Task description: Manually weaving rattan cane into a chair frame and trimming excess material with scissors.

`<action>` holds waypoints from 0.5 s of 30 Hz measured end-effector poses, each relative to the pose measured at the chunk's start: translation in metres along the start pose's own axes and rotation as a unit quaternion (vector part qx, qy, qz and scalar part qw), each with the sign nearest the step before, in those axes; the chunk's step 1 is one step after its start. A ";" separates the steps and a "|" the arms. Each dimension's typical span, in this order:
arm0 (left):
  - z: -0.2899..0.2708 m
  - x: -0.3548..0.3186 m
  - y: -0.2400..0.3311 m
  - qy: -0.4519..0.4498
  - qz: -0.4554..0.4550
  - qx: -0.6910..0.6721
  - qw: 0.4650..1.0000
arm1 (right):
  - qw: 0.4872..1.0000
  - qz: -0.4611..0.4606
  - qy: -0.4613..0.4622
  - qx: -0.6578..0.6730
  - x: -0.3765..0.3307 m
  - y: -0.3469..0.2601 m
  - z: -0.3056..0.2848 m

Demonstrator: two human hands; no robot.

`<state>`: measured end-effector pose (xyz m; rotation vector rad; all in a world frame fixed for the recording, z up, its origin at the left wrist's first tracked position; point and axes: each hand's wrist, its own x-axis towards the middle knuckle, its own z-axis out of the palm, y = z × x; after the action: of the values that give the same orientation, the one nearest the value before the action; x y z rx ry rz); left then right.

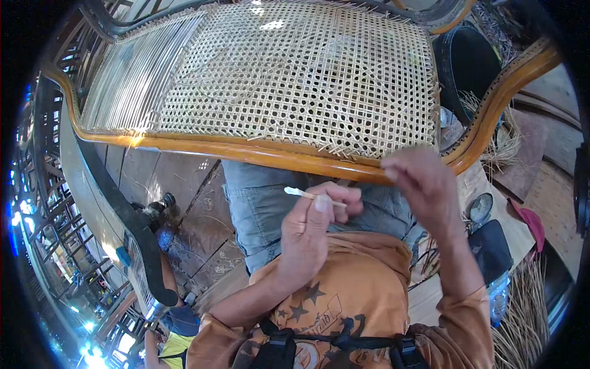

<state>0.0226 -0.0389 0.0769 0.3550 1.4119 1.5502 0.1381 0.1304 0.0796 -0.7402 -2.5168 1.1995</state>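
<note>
Across the upper part of the head view lies a woven cane panel [295, 80] set in a curved, varnished wooden frame [246, 149]. Its left section shows only parallel strands; the rest is an open lattice with loose ends along the edges. Above my lap, my left hand [307, 230] is closed on a thin pale stick with a whitish, flattened tip [297, 192], the tip pointing left. My right hand [425, 190] is raised by the frame's front rail at the right. Its fingers are bent and blurred, and whether they hold anything cannot be made out.
A dark bucket [470, 64] stands beyond the frame at the right. Bundled cane strands [522, 313] lie at the lower right, near a small round metal dish [480, 208]. Another caned piece with a dark frame [114, 203] stands left. A person in yellow [177, 347] is at the lower left.
</note>
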 end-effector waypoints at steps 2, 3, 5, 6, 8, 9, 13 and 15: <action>-0.008 -0.005 0.008 -0.037 -0.159 -0.094 0.982 | 0.999 -0.020 -0.028 -0.024 0.030 0.021 -0.004; -0.007 -0.006 0.005 -0.051 -0.177 -0.097 0.978 | 0.994 -0.055 -0.085 -0.036 0.040 0.038 0.005; -0.002 -0.005 -0.001 -0.054 -0.196 -0.076 0.976 | 0.985 -0.088 -0.144 -0.045 0.053 0.051 0.012; -0.001 -0.005 -0.002 -0.053 -0.213 -0.053 0.974 | 0.978 -0.094 -0.175 -0.061 0.060 0.049 0.017; 0.002 -0.003 -0.005 -0.052 -0.225 -0.056 0.971 | 0.970 -0.100 -0.208 -0.075 0.066 0.047 0.022; 0.002 -0.002 -0.006 -0.052 -0.236 -0.059 0.969 | 0.969 -0.106 -0.209 -0.081 0.067 0.046 0.023; 0.001 0.006 -0.011 -0.063 -0.256 -0.064 0.963 | 0.972 -0.110 -0.203 -0.046 0.065 0.055 0.028; 0.002 0.010 -0.011 -0.057 -0.256 -0.055 0.963 | 0.975 -0.111 -0.185 -0.049 0.059 0.056 0.029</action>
<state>0.0238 -0.0315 0.0642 0.0030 1.2013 1.1551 0.0943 0.1734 0.0186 -0.2591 -2.8811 1.2359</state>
